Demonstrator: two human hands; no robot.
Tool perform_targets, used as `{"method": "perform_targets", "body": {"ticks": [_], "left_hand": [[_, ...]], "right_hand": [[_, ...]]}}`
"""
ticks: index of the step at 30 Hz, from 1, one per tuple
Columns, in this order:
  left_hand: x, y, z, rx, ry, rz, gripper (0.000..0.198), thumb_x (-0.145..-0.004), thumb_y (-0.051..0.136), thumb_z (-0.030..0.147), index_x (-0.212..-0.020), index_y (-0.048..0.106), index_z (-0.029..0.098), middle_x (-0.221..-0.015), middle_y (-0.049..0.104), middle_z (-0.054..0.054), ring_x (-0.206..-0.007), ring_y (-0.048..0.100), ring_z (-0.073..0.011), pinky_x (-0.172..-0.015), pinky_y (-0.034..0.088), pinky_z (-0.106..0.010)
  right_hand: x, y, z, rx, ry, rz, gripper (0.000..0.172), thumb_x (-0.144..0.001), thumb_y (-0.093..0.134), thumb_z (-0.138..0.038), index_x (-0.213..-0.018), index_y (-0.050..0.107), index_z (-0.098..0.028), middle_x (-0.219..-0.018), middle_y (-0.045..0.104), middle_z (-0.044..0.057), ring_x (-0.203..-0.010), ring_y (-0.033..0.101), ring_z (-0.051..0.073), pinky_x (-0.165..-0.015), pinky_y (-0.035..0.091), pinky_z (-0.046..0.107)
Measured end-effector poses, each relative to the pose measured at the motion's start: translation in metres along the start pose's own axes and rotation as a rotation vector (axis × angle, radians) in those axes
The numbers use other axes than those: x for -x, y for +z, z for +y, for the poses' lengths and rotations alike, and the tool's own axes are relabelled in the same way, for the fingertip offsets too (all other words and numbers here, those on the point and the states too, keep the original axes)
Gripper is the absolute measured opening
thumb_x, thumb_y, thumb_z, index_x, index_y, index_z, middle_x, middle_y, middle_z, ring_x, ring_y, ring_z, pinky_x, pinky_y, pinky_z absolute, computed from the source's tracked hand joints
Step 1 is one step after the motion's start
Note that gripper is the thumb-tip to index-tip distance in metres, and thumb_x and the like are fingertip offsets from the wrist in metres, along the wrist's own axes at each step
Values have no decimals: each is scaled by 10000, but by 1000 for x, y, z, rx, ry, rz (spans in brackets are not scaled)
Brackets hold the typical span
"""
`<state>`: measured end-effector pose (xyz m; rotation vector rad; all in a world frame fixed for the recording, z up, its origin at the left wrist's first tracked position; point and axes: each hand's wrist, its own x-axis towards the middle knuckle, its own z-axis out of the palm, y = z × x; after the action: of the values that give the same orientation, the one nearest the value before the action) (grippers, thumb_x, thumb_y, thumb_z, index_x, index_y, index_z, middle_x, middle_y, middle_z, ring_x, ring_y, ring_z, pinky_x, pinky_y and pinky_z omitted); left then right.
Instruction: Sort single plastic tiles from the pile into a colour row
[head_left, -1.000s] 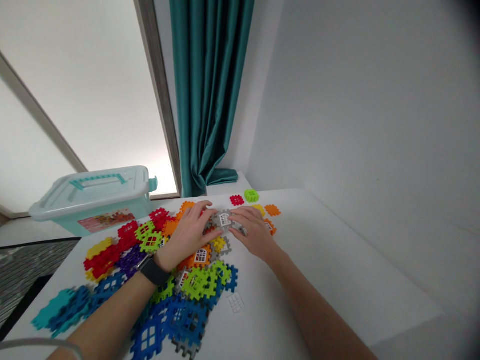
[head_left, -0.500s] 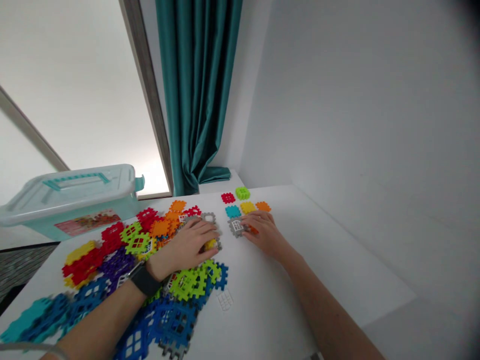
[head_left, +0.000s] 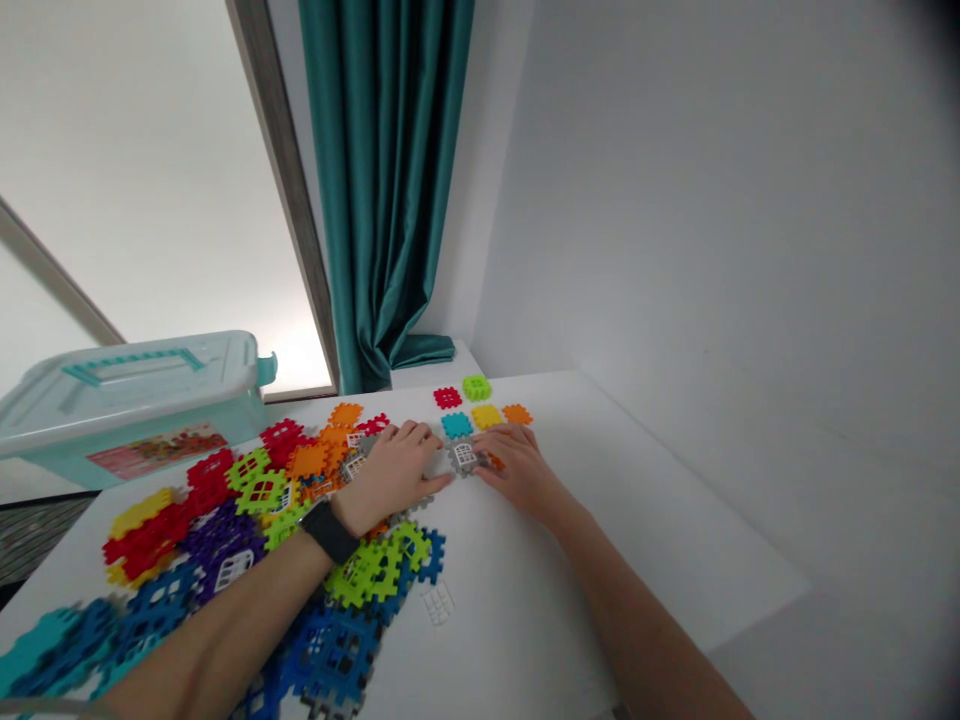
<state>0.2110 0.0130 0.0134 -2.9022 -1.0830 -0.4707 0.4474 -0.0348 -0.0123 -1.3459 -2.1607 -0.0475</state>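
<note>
My right hand (head_left: 514, 462) rests on the table with fingers curled at the edge of a grey notched building tile (head_left: 463, 457) that has a white window insert. A bit of orange (head_left: 493, 461) shows beneath those fingers, largely covered. Just left of it, my left hand (head_left: 401, 465), with a dark watch on the wrist, is over the pile's right side. Its thumb is apart from the fingers, and grey tiles lie partly hidden under it. Beyond my right hand lie single tiles: turquoise (head_left: 457, 425), yellow (head_left: 486, 416), orange (head_left: 517, 414), red (head_left: 448, 398) and lime green (head_left: 476, 388).
Lime green tiles (head_left: 367, 572), blue tiles (head_left: 341, 650), purple tiles (head_left: 223, 540) and red tiles (head_left: 210, 480) spread across the table's left. A loose white window insert (head_left: 438, 603) lies in front. A lidded turquoise storage box (head_left: 172, 400) stands back left. A wall (head_left: 712, 250) rises on the right.
My left hand has moved slightly right, closer to my right hand, and its fingers are more bent. My right hand stays at the grey tile. The whole view has shifted a little.
</note>
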Motion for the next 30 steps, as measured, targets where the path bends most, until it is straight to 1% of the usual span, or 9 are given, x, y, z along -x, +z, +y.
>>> {"method": "perform_targets", "body": {"ticks": [3,5,8,14,19,24,30], "left_hand": [[-7,4,5,-2,-9,-5,385,-868,700,485,-1119,627,202,-1170,646,-123,-1101,576,-336,-925,473,-496],[-10,6,7,3,-19,-15,408,-887,674,509,-1138,619,192,-1179,640,-129,-1109,568,-338,-927,468,-498],[-12,7,7,9,-33,-40,403,-915,630,531,-1133,617,193,-1173,639,-120,-1113,560,-332,-931,458,-495],[-11,9,7,0,-60,-71,407,-928,602,550,-1158,623,216,-1209,626,-104,-1161,537,-325,-962,434,-484],[-10,13,9,1,-70,-81,400,-938,583,564,-1144,646,228,-1188,629,-100,-1164,533,-320,-959,425,-467],[-10,12,10,-19,-73,-86,387,-950,587,522,-1189,634,221,-1211,628,-101,-1182,525,-318,-965,418,-468],[-10,12,9,-36,-116,-101,309,-960,582,471,-1135,656,228,-1185,637,-96,-1172,538,-314,-957,416,-466]], "right_hand": [[-1,-1,-1,17,23,6,253,-815,763,-151,-1030,667,-243,-1145,745,72,-1128,620,278,-1039,389,482],[-1,0,-1,23,25,7,247,-820,758,-155,-1029,665,-249,-1148,744,69,-1127,618,276,-1050,378,486],[-1,1,0,25,18,-6,236,-834,746,-165,-1037,663,-250,-1155,743,61,-1139,614,273,-1075,356,491],[0,2,2,16,26,-35,213,-841,745,-179,-1032,679,-245,-1174,738,58,-1166,599,272,-1108,332,486],[0,-1,1,-13,17,-67,219,-842,738,-169,-1040,695,-252,-1167,740,47,-1166,594,267,-1087,350,475],[1,0,4,8,32,-63,208,-850,733,-173,-1040,707,-251,-1194,735,58,-1185,590,274,-1107,324,494],[1,2,6,8,77,-100,187,-847,728,-176,-1014,689,-248,-1188,735,55,-1202,580,280,-1136,282,511]]}}
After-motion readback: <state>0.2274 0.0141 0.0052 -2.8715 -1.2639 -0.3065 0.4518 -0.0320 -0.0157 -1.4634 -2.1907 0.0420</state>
